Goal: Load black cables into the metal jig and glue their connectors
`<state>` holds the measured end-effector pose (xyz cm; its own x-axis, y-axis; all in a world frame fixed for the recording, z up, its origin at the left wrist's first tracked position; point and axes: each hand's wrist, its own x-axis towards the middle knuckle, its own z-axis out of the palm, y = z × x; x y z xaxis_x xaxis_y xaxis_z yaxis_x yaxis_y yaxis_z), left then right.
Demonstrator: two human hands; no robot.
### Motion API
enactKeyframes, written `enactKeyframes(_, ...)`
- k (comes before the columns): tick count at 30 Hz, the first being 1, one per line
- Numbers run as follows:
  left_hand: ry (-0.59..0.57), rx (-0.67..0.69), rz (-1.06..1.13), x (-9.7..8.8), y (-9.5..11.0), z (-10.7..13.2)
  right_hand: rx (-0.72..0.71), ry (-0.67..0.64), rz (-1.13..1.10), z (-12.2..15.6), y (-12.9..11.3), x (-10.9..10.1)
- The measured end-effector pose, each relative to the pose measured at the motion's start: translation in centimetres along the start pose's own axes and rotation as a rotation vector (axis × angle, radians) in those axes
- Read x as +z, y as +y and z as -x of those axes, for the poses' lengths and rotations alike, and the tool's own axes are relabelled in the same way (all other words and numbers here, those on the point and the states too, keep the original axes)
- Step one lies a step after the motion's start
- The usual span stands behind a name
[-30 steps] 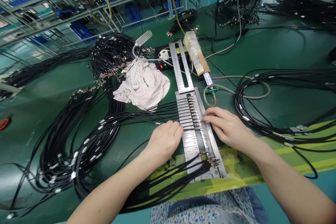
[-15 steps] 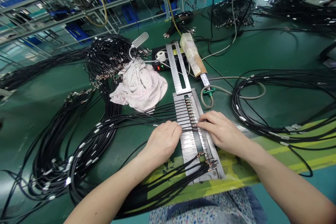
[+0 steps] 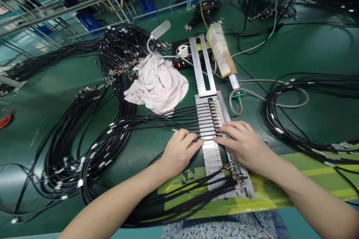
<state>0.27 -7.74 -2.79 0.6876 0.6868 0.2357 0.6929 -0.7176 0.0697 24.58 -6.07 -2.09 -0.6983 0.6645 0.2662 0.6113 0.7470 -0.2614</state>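
A slotted metal fixture (image 3: 211, 153) lies lengthwise before me, with several black cables (image 3: 187, 118) set side by side across its upper slots. Their connector ends (image 3: 215, 114) line up along the right-hand channel. My left hand (image 3: 181, 151) pinches a black cable at the fixture's left edge. At the same cable's connector end, thumb and forefinger of my right hand (image 3: 244, 143) are closed on it, the palm over the right rail. More loose cable ends (image 3: 235, 182) rest across the near end of the fixture.
Left of the fixture lie coiled black cables (image 3: 92, 157) and a crumpled pale cloth (image 3: 159, 86). Behind stand a small lamp (image 3: 161, 30) and a black box (image 3: 179, 62) with lit indicators. A wrapped tool (image 3: 220, 50) with a hose and another cable coil (image 3: 276, 108) are to the right.
The view has shifted, so the table things appear further right. Both hands have moved slightly nearer along the fixture, to a lower slot, where a cable now lies between them.
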Motion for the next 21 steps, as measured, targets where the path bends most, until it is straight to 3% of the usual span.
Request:
enactKeyframes(7,-0.143,-0.053,-0.014,-0.4,0.5,0.3,0.031,-0.06,0.079,-0.7,-0.7,-0.3)
enactKeyframes(12,-0.217,-0.101,-0.048,-2.0,1.7,-0.3,0.024,-0.042,0.079,-0.7,-0.6,0.0)
enactKeyframes(18,-0.484,-0.111,0.331,-3.8,4.0,1.6,-0.002,0.122,-0.067,0.1,0.5,0.6)
enactKeyframes(21,-0.491,-0.22,0.474,-3.8,4.2,1.9,0.015,0.175,-0.116,0.2,0.8,0.4)
